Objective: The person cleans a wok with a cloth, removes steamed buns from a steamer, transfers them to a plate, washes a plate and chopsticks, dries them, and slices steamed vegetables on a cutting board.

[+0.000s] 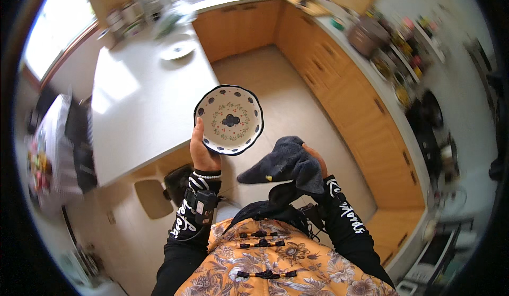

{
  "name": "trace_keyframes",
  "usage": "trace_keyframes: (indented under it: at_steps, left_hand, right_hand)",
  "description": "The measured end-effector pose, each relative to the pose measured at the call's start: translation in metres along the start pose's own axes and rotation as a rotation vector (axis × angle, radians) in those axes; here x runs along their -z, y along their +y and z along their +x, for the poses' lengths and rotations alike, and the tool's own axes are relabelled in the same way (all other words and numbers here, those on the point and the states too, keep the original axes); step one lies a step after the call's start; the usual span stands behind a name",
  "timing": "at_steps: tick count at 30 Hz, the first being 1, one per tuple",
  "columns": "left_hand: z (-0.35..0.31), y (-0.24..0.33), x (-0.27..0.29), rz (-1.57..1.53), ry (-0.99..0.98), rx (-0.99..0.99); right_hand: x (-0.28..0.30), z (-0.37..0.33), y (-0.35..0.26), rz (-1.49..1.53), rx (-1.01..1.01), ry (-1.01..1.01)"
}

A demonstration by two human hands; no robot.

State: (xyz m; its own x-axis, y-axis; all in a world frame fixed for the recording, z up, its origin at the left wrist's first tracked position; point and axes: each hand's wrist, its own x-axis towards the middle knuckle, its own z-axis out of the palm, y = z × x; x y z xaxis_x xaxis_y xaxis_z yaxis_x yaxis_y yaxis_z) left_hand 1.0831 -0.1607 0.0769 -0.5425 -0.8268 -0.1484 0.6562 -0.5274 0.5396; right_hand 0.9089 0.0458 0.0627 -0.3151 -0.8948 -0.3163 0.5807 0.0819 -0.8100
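My left hand (202, 150) grips the left rim of a white bowl (222, 139) with a scalloped dark edge, dark spots and a ring of green leaves and red dots inside. The bowl is tilted so that its inner face shows, held beside the corner of the white counter. Lower and to the right, my right hand (317, 160) is closed around a dark grey cloth (286, 161), which hangs in folds apart from the bowl. Most of the right fingers are hidden behind the cloth.
A white plate (177, 48) lies on the white counter (138, 110) at left, near jars and a plastic bag. Wooden cabinets (350, 102) curve along the right, topped by a brown cooker (368, 33) and bottles. A beige stool (154, 198) stands below the counter.
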Motion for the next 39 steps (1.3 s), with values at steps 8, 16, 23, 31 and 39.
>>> trace_keyframes:
  at_steps: [8,16,23,31,39]
  left_hand:
    - [0.074,-0.201,-0.031,0.072,-0.291,0.34]
    - [0.168,-0.405,-0.103,0.335,-0.453,0.743]
    - [0.175,-0.603,-0.181,0.717,-0.654,1.039]
    - [0.044,-0.792,-0.273,0.934,-1.144,1.371]
    - [-0.144,-0.939,-0.274,1.088,-1.404,1.411]
  right_hand:
    - [0.192,-0.043,0.016,-0.273,0.38,0.173]
    - [0.306,-0.018,-0.03,-0.061,0.39,0.558]
    - [0.399,-0.005,-0.081,-0.075,0.473,0.829]
    - [0.476,-0.169,-0.061,0.232,0.587,1.365]
    - [0.521,-0.342,0.018,0.412,0.592,1.775]
